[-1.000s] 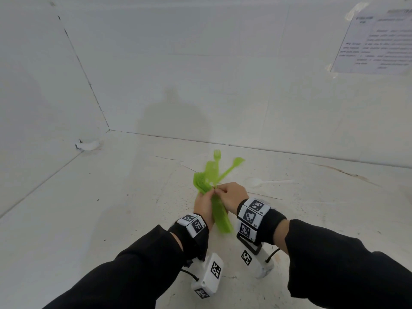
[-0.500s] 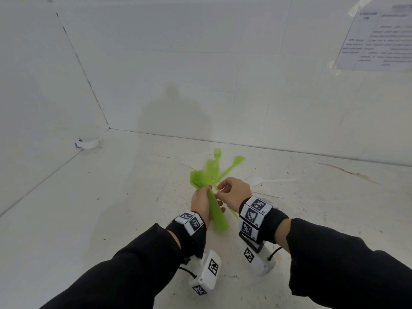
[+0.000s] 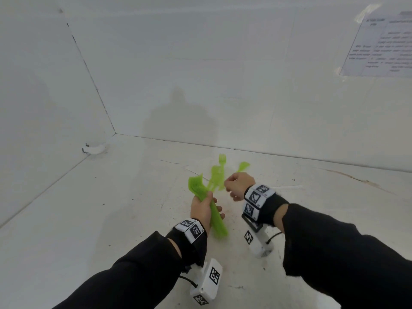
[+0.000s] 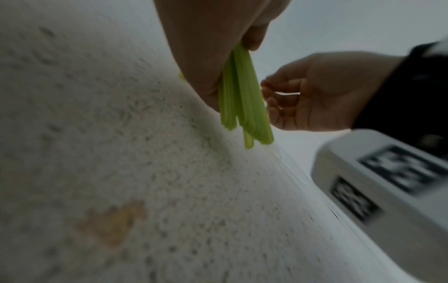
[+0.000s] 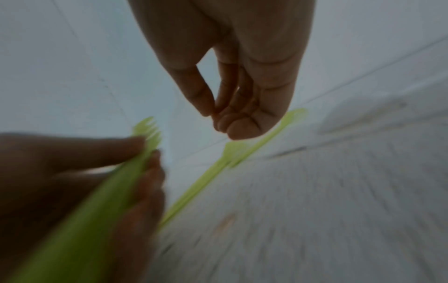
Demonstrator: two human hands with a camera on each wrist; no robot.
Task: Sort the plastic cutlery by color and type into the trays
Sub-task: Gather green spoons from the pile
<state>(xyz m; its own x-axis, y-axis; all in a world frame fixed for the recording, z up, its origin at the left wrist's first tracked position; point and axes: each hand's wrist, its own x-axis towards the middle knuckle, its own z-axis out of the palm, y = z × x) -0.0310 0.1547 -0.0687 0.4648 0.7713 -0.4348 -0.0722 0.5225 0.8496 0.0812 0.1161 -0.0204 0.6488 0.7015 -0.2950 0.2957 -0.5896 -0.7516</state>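
My left hand (image 3: 201, 209) grips a bundle of green plastic forks (image 3: 215, 216) by the handles, tines up and tilted left; the handle ends (image 4: 246, 118) stick out below the left hand (image 4: 208, 49). My right hand (image 3: 237, 184) hovers just right of the bundle, fingers curled, thumb against fingertips, holding nothing. In the right wrist view the right hand (image 5: 225, 114) hangs over loose green forks (image 5: 218, 168) lying on the table. Those loose green forks (image 3: 215, 175) lie just beyond both hands. No trays are in view.
A white spoon handle (image 3: 289, 186) lies on the white table (image 3: 111, 208) behind my right wrist. White walls enclose the table at the back and left. A sheet of paper (image 3: 379, 45) is taped on the back wall at upper right.
My right hand has let go of the bundle and moved right and away toward the loose forks. My left hand keeps the bundle, shifted slightly left.
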